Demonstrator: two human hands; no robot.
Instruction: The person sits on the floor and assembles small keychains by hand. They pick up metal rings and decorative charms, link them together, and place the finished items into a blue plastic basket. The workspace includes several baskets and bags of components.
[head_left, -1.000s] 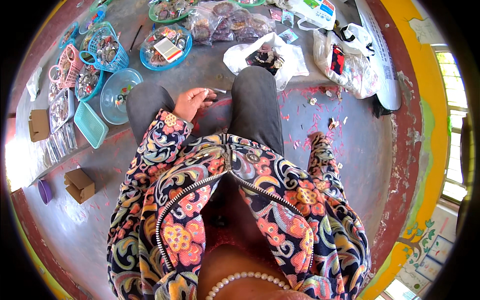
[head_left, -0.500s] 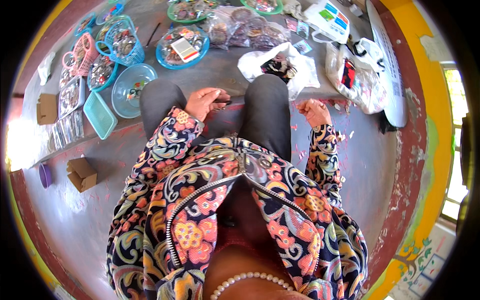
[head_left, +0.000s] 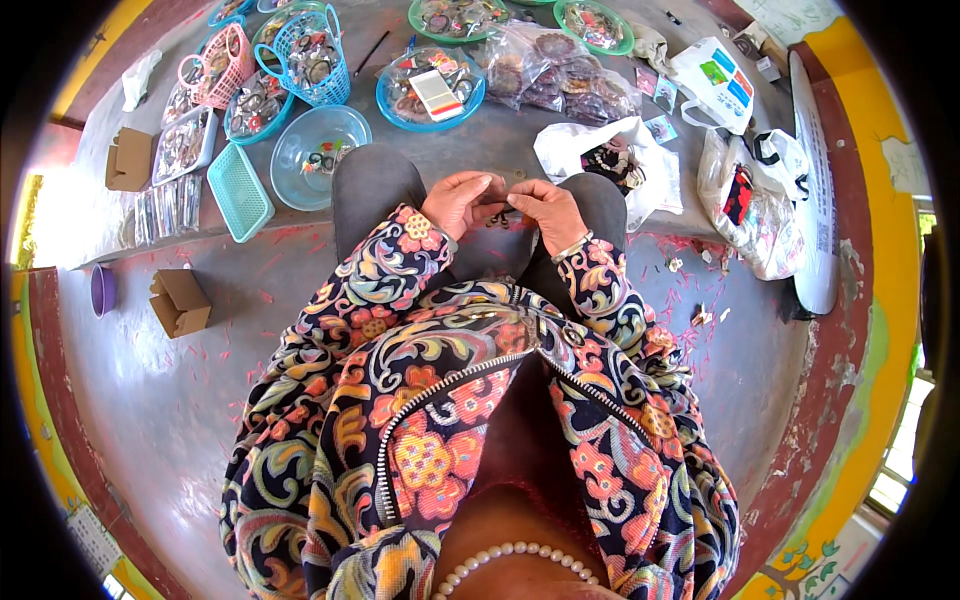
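Above my lap, between my knees, my two hands meet. My left hand (head_left: 461,204) is closed, its thumb and fingers pinched on a small dark item (head_left: 499,216). From the other side my right hand (head_left: 551,213) pinches the same item, thumb against fingers. It looks thin and dark, with little pieces hanging below the fingertips; its kind is too small to make out. Just beyond my right hand, a white plastic bag (head_left: 655,165) lies open with dark and pale pieces inside. A clear blue basin (head_left: 300,165) with a few small colourful items stands beyond my left knee.
Along the raised ledge stand a blue tray (head_left: 472,112) bearing a white-and-red box, a blue basket (head_left: 322,75), a pink basket (head_left: 221,75) and a mint basket (head_left: 241,195). Bagged goods (head_left: 560,75) lie behind. Cardboard boxes (head_left: 181,305) and a purple cup (head_left: 103,290) sit left.
My right hand has come in from the right, beside my knee, to meet my left hand at the small dark item. The whole view has shifted, with things appearing farther right.
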